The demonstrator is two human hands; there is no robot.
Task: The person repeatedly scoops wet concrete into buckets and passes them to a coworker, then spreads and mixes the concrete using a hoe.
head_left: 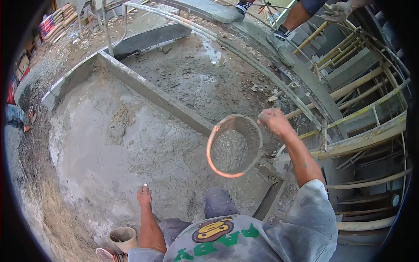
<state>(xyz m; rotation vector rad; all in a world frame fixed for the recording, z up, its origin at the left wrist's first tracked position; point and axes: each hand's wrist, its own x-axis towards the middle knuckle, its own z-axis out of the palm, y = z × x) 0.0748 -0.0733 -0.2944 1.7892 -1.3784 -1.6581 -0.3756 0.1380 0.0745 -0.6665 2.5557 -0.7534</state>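
A round bucket (pixel 210 150) with an orange rim holds wet grey mix and hangs tilted in front of my body. At its right edge my right hand (pixel 273 121) is closed, gripping the bucket at its rim or handle; which one I cannot tell. My left hand (pixel 144 195) is low over the wet grey surface, away from the bucket. Its fingers are curled, with a small whitish spot at the tips that I cannot make out. Wet mix (pixel 100 135) spreads below and left of the bucket.
A long board (pixel 152 89) crosses the mix toward the bucket. Another person's shoes (pixel 281 47) and gloved hand (pixel 338 12) are at the upper right, above bamboo poles (pixel 366 153). A second bucket (pixel 123 238) stands lower left. Stacked sacks (pixel 59 22) lie upper left.
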